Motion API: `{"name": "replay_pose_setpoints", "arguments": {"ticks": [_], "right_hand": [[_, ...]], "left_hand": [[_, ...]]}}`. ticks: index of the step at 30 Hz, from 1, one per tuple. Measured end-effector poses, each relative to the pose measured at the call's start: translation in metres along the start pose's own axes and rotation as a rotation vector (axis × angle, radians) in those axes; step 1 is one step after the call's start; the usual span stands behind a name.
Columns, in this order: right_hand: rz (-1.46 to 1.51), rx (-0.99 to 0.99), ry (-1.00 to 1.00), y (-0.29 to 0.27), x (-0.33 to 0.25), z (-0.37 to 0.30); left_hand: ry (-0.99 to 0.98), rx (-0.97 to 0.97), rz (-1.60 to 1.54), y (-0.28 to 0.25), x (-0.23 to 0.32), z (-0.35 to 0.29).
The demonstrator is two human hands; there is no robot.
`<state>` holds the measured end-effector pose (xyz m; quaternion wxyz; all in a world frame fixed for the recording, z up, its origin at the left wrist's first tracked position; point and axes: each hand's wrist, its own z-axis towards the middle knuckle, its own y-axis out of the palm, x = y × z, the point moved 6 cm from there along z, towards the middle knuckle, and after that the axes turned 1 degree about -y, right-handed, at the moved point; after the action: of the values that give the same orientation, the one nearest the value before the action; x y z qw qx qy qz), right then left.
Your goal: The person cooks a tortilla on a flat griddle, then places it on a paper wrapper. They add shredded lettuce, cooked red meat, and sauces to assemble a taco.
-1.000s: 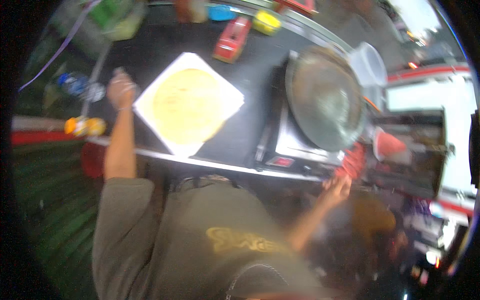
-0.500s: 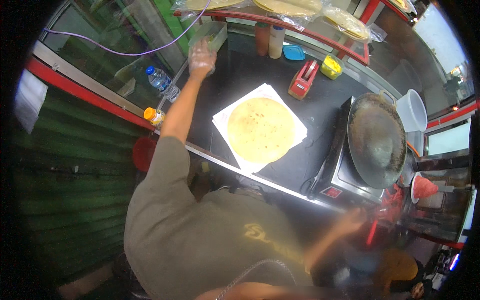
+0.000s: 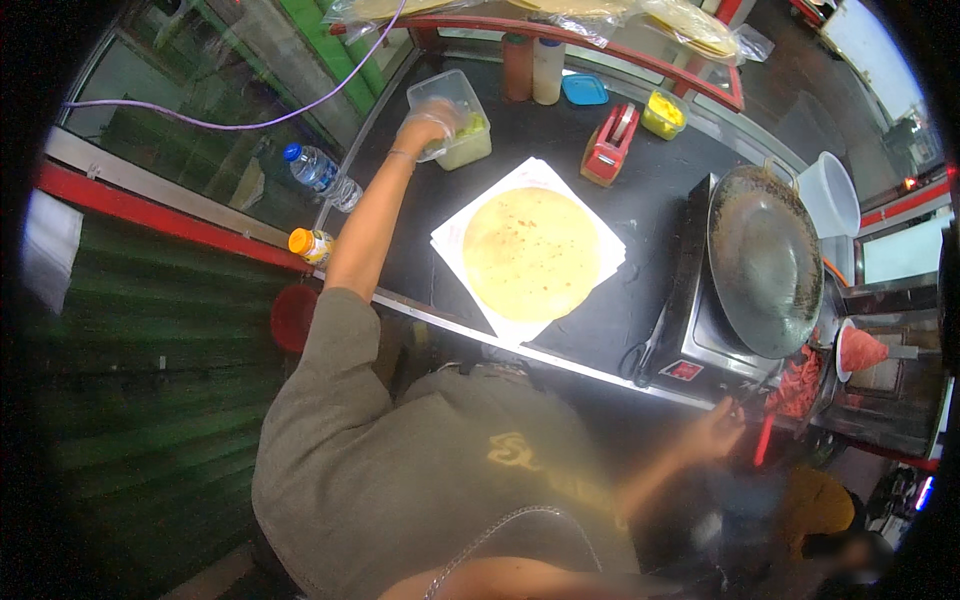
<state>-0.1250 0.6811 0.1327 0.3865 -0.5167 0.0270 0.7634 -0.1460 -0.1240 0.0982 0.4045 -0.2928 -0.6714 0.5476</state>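
Observation:
My left hand (image 3: 428,126), in a loose clear plastic glove, is closed over the near left wall of a clear plastic container (image 3: 470,150). Shredded green vegetable lies inside, and some of my fingertips are hidden there. To the right of the container, a round flatbread (image 3: 530,255) rests on a stack of white paper sheets (image 3: 518,328). Low on the right, my right hand (image 3: 712,434) is by the stove's front edge. Its fingers are drawn together beside a small dark part that I cannot make out.
On the right, a dark wok (image 3: 765,260) sits on a metal gas stove (image 3: 690,340). Behind the flatbread are a red tape dispenser (image 3: 608,145), a yellow-filled tub (image 3: 664,114), a blue lid (image 3: 585,90) and two sauce bottles (image 3: 547,72). A water bottle (image 3: 322,177) stands left of my forearm.
The vegetable container has come nearer and to the right together with my left hand. My right hand has stayed low by the stove, its fingers now clearer.

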Motion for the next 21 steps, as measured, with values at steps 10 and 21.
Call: {"name": "replay_pose_setpoints", "arguments": {"ticks": [10,21], "right_hand": [[0.403,-0.388,-0.151,0.105,-0.099,-0.035],[0.455,-0.704,-0.115,0.177,-0.130,-0.062]], "left_hand": [[0.125,-0.071,0.093,0.001,0.016,-0.013],[-0.073,0.064,-0.325,-0.109,0.044,-0.067]]}}
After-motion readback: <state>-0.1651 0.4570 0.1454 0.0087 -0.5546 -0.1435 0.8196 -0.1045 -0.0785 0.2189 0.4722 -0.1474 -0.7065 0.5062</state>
